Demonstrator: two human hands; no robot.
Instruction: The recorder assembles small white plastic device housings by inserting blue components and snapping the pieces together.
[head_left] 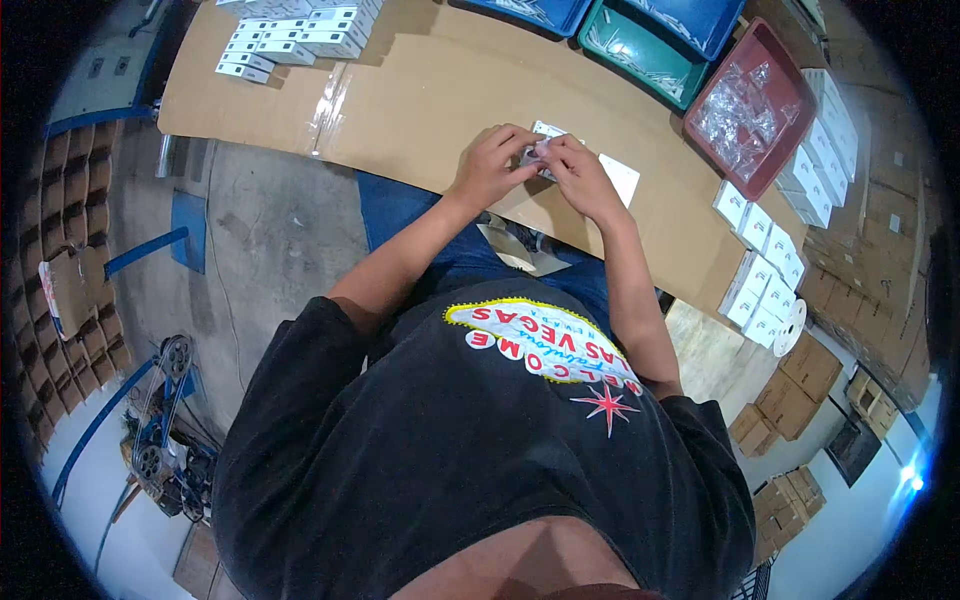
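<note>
Your left hand [490, 168] and right hand [581, 178], both partly curled, held a small white box [547, 129]. It was left of the red tray [757, 180].

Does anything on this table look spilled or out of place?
Nothing clearly looks spilled or damaged. The clear plastic items lie jumbled, but inside the red tray; the white boxes on the table's left are neatly stacked.

Both arms are extended forward. The left forearm [410, 250] is angled inward to the right; the right forearm [637, 300] is held more steeply, inclined leftward. The left hand [490, 165] and right hand [580, 177] are brought close together, backs upward, fingers curled. Left thumb is pointed toward the right hand. Fingertip contact is not clearly resolved.
</note>
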